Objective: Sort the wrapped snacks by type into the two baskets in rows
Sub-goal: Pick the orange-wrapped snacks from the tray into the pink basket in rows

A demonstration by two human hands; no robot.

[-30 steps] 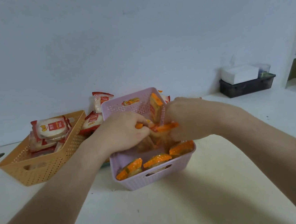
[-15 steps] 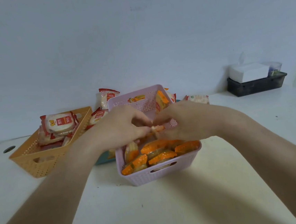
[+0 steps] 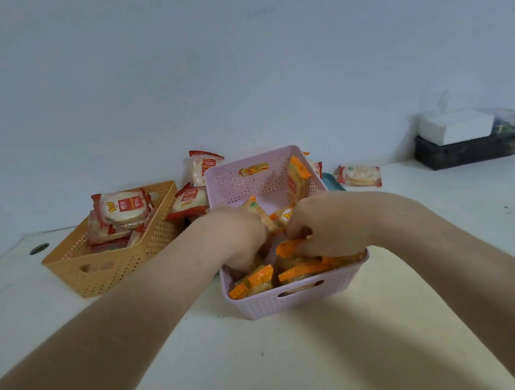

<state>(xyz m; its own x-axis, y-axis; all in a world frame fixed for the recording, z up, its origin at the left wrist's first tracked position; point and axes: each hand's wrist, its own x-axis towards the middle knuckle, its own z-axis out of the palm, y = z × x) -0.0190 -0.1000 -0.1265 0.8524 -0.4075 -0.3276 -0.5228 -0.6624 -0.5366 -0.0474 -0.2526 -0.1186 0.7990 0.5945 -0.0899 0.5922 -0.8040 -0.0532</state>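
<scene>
both hands, the left hand (image 3: 238,237) and the right hand (image 3: 325,224), are down in the purple basket (image 3: 294,301), gripping orange snacks (image 3: 301,272) that stand in a row. the red snacks (image 3: 122,208) fill the orange basket (image 3: 109,272). a few packs (image 3: 359,175) still lie loose on the surface (image 3: 297,364). half a second ago the hands were higher, pinching one pack; now they push lower.

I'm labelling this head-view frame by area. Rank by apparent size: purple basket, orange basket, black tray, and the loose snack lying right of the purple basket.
1. Purple basket and orange basket: look alike; the purple is nearer, so unsure.
2. Black tray.
3. Loose snack.
</scene>
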